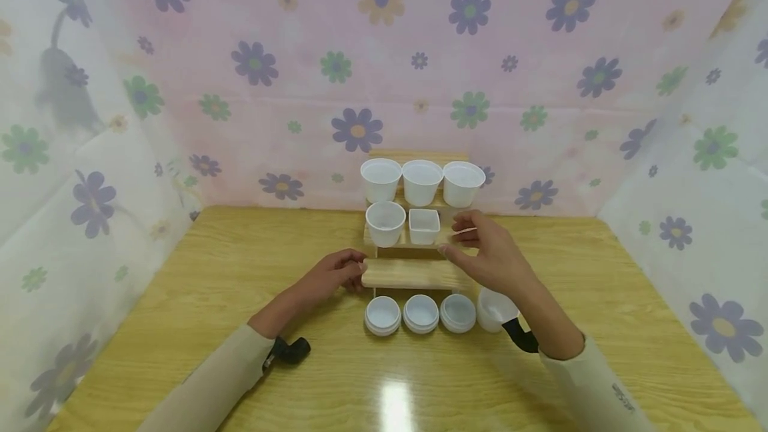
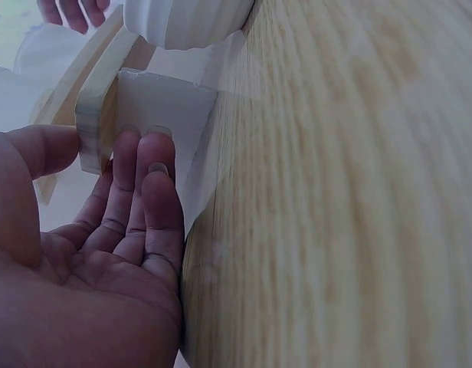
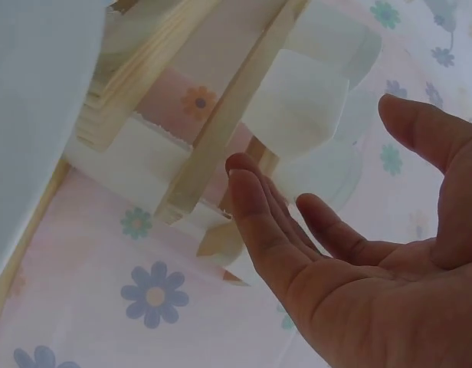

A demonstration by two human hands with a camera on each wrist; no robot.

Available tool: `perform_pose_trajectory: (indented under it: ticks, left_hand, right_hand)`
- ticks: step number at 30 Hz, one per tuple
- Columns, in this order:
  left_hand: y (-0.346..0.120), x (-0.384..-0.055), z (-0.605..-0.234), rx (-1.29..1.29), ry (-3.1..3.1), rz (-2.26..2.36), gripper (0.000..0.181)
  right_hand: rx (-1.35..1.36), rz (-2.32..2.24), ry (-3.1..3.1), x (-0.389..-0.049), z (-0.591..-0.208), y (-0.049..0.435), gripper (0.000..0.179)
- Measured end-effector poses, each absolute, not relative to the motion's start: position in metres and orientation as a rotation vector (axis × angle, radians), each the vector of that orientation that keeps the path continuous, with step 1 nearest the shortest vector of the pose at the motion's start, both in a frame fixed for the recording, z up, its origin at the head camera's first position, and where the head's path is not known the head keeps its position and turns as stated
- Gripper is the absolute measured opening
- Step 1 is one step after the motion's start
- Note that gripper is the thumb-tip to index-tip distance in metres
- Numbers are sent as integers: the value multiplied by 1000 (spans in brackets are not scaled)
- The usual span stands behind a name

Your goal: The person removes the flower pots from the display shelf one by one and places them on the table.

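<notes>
A tiered wooden display stand (image 1: 414, 273) with white supports stands on the table. My left hand (image 1: 336, 272) pinches the left end of its lowest board; the left wrist view shows the thumb on one face and the fingers (image 2: 161, 203) against the other. Near the right end of the middle tier hovers my right hand (image 1: 495, 255), its fingers (image 3: 255, 203) loosely spread and holding nothing. Beside it on that tier sit a small square white cup (image 1: 424, 227) and a round white cup (image 1: 385, 224). The lowest board carries nothing.
Three larger white cups (image 1: 422, 182) line the top tier. In front of the stand is a row of low round white containers (image 1: 383, 325). A white cup (image 1: 493, 309) is partly hidden by the right wrist's black camera mount (image 1: 521, 337). Flowered cloth (image 1: 288, 132) closes off the back and sides.
</notes>
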State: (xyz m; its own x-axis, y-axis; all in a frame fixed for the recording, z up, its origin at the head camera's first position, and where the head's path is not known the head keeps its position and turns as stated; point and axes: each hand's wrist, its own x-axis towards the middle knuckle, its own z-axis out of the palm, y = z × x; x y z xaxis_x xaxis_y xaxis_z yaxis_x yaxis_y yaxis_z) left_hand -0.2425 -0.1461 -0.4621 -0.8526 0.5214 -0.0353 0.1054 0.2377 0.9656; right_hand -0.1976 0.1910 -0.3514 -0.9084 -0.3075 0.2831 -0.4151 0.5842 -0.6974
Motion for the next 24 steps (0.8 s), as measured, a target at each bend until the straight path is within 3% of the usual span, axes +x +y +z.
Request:
perform_pose_trajectory:
  ticks: [15, 24]
  left_hand:
    - [-148, -246, -466, 603, 2149, 1640, 42]
    - [-148, -244, -465, 587, 2168, 1641, 41]
  right_hand:
    - [499, 1394, -2712, -210, -349, 173, 66]
    - [502, 1447, -2660, -216, -353, 163, 61]
